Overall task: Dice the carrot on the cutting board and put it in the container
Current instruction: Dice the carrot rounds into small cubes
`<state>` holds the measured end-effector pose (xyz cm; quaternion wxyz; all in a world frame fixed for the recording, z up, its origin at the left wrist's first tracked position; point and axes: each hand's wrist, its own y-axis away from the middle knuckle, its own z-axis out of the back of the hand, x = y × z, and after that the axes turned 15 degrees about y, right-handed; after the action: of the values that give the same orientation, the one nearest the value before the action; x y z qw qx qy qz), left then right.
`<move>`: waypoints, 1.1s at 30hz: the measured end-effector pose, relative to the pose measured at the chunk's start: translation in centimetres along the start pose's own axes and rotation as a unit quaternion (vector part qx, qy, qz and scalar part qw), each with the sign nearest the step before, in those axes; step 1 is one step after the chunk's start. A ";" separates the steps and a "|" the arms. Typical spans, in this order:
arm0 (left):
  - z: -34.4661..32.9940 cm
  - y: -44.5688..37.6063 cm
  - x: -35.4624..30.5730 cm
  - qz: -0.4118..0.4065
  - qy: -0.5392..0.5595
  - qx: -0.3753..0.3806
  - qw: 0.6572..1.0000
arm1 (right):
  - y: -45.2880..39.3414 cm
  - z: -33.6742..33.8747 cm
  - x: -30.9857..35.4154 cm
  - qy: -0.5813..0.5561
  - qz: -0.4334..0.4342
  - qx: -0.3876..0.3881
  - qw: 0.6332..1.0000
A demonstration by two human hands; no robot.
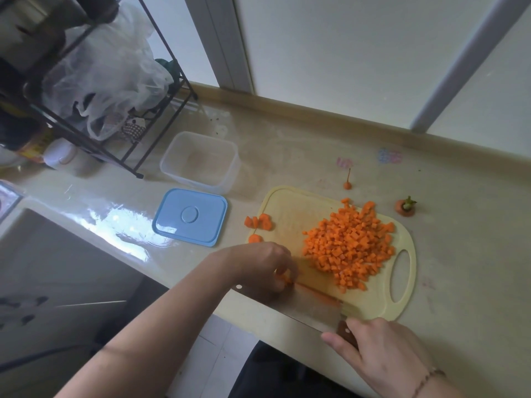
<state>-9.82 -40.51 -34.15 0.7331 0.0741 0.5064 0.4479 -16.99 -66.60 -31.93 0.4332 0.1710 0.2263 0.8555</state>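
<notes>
On the cutting board (290,214), diced carrot (349,248) is heaped — your left hand (265,265), fingers curled, pins carrot strips (284,278) at 7 o'clock; your right hand (382,351) grips the knife (313,308). Beyond, at 10 o'clock — container (201,163), blue lid (190,216).

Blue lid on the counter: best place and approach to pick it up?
Grip the blue lid at its near-right rim, the edge facing the cutting board. It lies flat, top up, so fingers must hook under the raised rim, probably from the right, coming in low; the round centre boss looks too shallow to pinch. The clear container stands apart behind it.
</notes>
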 end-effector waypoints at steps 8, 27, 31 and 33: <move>0.1 -0.4 0.2 0.035 -0.006 -0.033 0.999 | 0.2 -0.1 -0.4 -0.010 0.001 -0.024 1.000; 0.2 -2.3 3.3 -0.041 -0.086 -0.147 0.985 | 6.0 -3.3 -5.9 -0.186 -0.246 -0.064 0.949; -1.4 -1.8 5.2 -0.148 -0.111 -0.187 0.965 | 5.2 -3.5 -6.3 -0.251 -0.268 -0.052 0.929; -2.4 -1.9 5.6 -0.193 -0.124 -0.230 0.946 | 4.1 -2.8 -5.7 -0.296 -0.267 -0.054 0.915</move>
<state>-10.24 -38.35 -40.13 0.8598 -0.1404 0.2992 0.3891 -17.86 -74.14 -32.65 0.7015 0.3261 0.0787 0.6288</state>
